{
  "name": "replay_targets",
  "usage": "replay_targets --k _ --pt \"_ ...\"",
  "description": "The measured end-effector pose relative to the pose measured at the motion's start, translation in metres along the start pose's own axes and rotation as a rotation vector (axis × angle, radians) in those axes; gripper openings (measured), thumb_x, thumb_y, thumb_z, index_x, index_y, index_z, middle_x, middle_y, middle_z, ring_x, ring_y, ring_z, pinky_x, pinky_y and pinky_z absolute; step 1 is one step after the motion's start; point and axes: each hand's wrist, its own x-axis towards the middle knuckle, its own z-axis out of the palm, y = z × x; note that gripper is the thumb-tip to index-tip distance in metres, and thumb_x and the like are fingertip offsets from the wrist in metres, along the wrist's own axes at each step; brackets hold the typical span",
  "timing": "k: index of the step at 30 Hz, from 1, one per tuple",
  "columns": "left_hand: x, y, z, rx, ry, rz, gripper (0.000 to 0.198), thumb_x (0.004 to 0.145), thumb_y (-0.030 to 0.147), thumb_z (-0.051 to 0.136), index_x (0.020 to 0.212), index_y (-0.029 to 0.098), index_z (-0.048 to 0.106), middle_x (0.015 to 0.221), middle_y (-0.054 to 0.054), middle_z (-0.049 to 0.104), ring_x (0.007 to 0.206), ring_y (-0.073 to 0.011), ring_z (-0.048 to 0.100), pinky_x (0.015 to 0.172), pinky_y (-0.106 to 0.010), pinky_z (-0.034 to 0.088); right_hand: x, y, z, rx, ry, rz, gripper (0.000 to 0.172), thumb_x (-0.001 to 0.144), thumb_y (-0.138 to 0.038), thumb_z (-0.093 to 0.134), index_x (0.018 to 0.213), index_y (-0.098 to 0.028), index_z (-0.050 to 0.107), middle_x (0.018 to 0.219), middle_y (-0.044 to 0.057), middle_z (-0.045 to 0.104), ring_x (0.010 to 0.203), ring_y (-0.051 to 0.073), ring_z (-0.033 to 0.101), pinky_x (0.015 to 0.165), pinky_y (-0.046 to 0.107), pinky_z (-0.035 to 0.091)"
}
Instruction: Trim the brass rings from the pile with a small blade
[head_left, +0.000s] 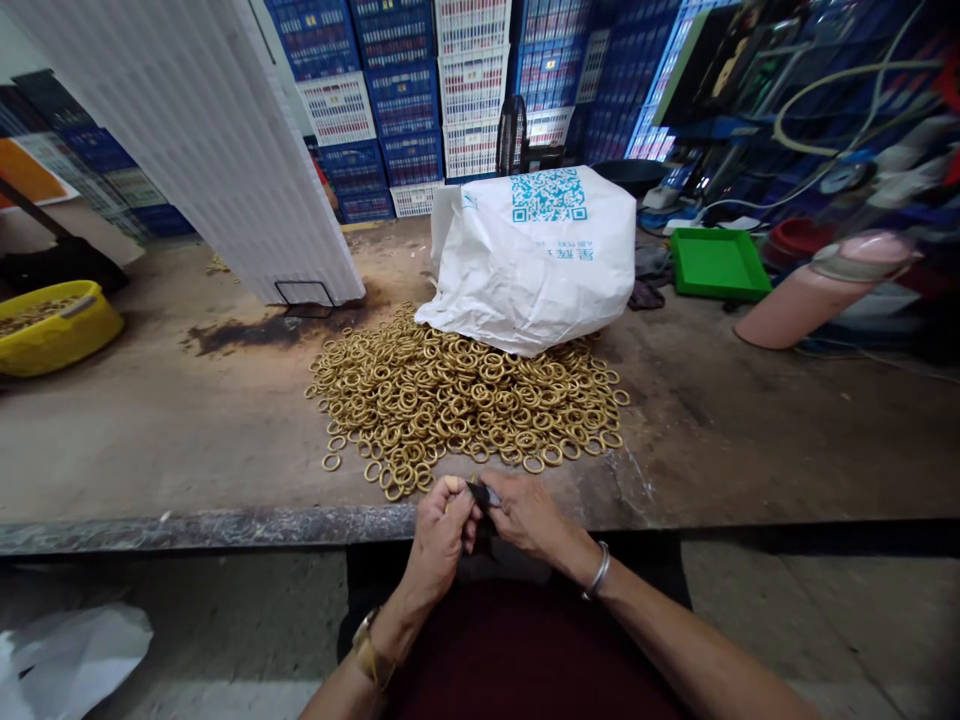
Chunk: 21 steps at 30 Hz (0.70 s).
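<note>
My left hand point(440, 530) and my right hand point(529, 515) meet just over the table's front edge, both with fingers closed. Between their fingertips is a small black object point(480, 493) with a greyish, blade-like end toward the right hand. Its exact kind is too small to tell, and fingers cover part of it. Whether a ring is also pinched there I cannot make out. Right beyond the hands lies a large heap of brass-coloured rings point(450, 400), with some loose ones at its near edge. A white woven sack point(536, 265) rests on the back of the heap.
A tall white ribbed panel point(247, 150) leans in a black wire stand point(304, 298) at the back left. A yellow basin point(67, 335) stands far left. On the right are a green tray point(720, 263) and a pink bottle point(810, 295). Stacked crates point(409, 100) line the back.
</note>
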Motion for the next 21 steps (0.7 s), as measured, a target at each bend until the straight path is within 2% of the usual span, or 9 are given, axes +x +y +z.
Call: replay_targets --k 6,10,12,17,21 --pt "-0.005 -0.004 -0.008 -0.030 -0.022 0.018 0.025 0.077 0.041 0.054 0.072 0.017 0.045 0.057 0.005 0.048 0.041 -0.0041 0.038 0.039 -0.015 0.030 0.007 -0.003 -0.002 -0.127 -0.090 0.042 0.018 0.075 -0.015 0.041 0.085 -0.016 0.056 0.071 0.005 0.063 0.063 0.014 0.056 0.053 0.023 0.027" --pt "-0.016 0.004 -0.013 -0.172 -0.097 -0.041 0.025 0.074 0.039 0.059 0.073 0.017 0.047 0.057 0.005 0.048 0.039 -0.0037 0.037 0.037 -0.016 0.030 0.020 -0.003 -0.002 -0.237 -0.031 0.174 0.018 0.077 -0.016 0.041 0.089 -0.016 0.054 0.075 0.007 0.065 0.067 0.016 0.059 0.054 0.024 0.029" --pt "-0.019 0.008 -0.015 -0.288 -0.125 -0.082 0.024 0.073 0.038 0.060 0.075 0.018 0.047 0.060 0.004 0.050 0.040 -0.0040 0.037 0.036 -0.016 0.030 0.027 -0.004 0.000 -0.244 0.014 0.176 0.017 0.078 -0.016 0.041 0.091 -0.017 0.052 0.079 0.007 0.065 0.071 0.017 0.060 0.056 0.023 0.030" --pt "-0.014 0.008 -0.020 -0.447 -0.050 -0.147 0.026 0.073 0.037 0.061 0.073 0.016 0.046 0.077 -0.002 0.058 0.049 -0.0056 0.046 0.037 -0.016 0.030 0.039 -0.017 0.006 -0.242 0.059 0.115 0.026 0.080 -0.017 0.042 0.106 -0.020 0.045 0.089 0.006 0.065 0.077 0.017 0.061 0.059 0.023 0.033" --pt "-0.010 0.006 -0.023 -0.493 -0.022 -0.171 0.024 0.071 0.034 0.063 0.075 0.016 0.048 0.074 -0.002 0.059 0.051 -0.0073 0.049 0.039 -0.016 0.030 0.047 -0.024 0.005 -0.299 0.047 0.154 0.023 0.079 -0.014 0.042 0.101 -0.021 0.048 0.086 0.006 0.066 0.074 0.018 0.062 0.056 0.024 0.033"
